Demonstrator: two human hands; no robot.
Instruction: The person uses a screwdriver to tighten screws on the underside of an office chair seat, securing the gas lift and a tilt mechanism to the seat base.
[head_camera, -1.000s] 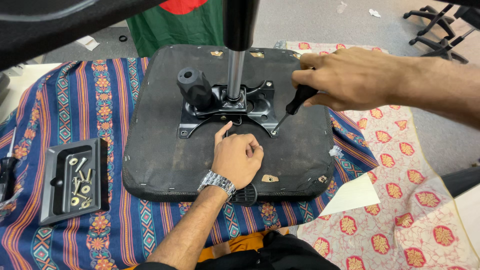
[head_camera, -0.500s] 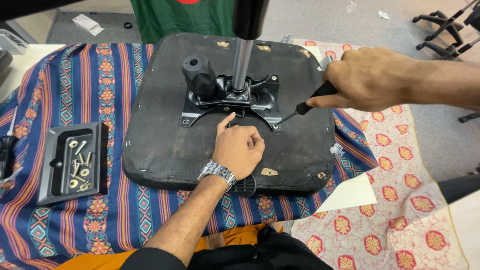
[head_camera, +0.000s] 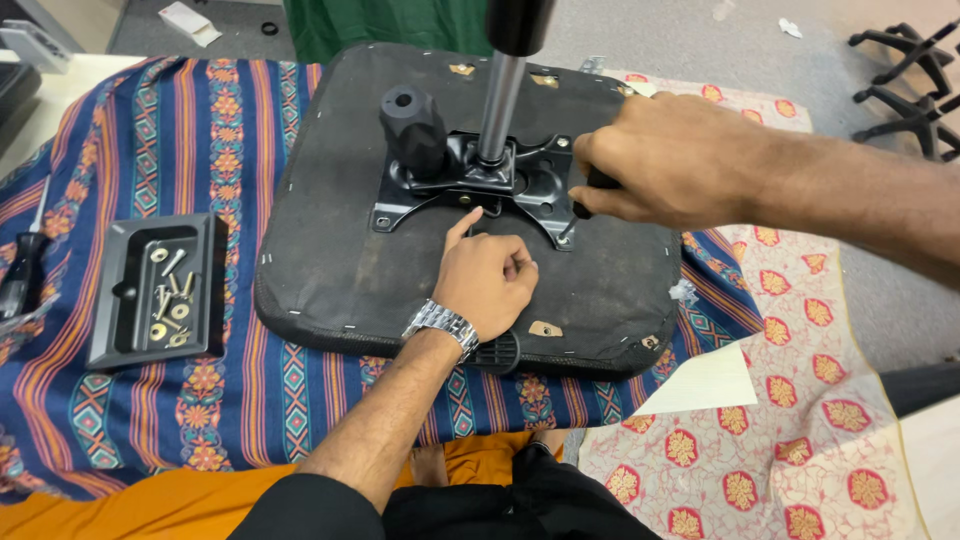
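An upturned black chair seat (head_camera: 330, 260) lies on the striped cloth, with a black metal plate (head_camera: 530, 195) screwed to it. A chrome gas cylinder (head_camera: 500, 100) and a black knob (head_camera: 412, 125) rise from the plate. My left hand (head_camera: 488, 285), wearing a wristwatch, rests on the seat with fingers curled and the index fingertip touching the plate's front edge. My right hand (head_camera: 670, 160) grips a black-handled screwdriver (head_camera: 590, 195) at the plate's right front corner. Its shaft and tip are hidden by the hand.
A black tray (head_camera: 115, 300) with several screws and washers (head_camera: 165, 300) sits left of the seat. Another screwdriver (head_camera: 22, 270) lies at the far left edge. A floral cloth (head_camera: 800, 400) and white paper (head_camera: 700, 385) lie to the right, a chair base (head_camera: 905, 70) behind.
My right hand has slid left and down along the screwdriver toward the plate's corner, so the shaft no longer shows. My left hand has stayed on the seat.
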